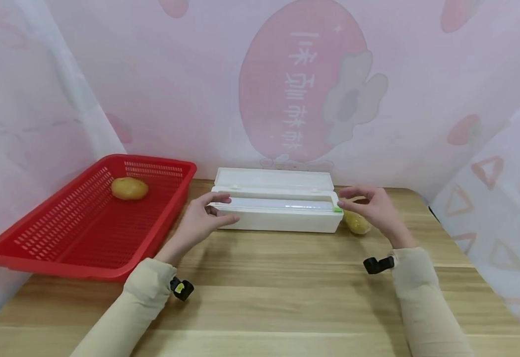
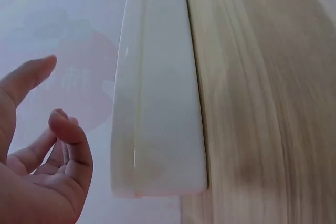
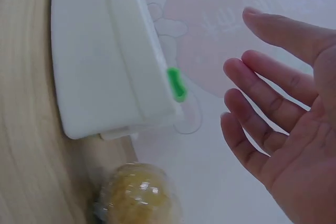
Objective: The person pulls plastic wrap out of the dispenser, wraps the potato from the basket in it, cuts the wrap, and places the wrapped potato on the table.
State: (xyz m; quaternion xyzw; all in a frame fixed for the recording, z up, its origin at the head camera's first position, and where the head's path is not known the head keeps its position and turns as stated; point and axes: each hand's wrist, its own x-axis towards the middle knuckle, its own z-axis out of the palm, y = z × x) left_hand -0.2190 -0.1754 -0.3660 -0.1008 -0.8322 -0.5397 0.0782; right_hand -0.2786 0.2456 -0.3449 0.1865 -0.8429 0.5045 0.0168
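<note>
At the left, the red basket (image 1: 103,230) stands on the bench (image 1: 278,297) with one potato (image 1: 129,188) inside; its high walls probably keep this round thing from rolling. Next, the left hand (image 1: 195,220) is near the left end of the white box (image 1: 278,221), thumb and fingers apart, holding nothing. The box stands in the middle, its lid (image 1: 274,178) tilted back, perhaps so that the roll (image 1: 269,203) inside can be reached. A green piece (image 1: 337,209) sits at its right end. Just beside, a shiny wrapped yellow thing (image 1: 357,224) rests on the bench, maybe kept separate from the basket. The right hand (image 1: 378,213) hovers there, fingers apart and without any load.
</note>
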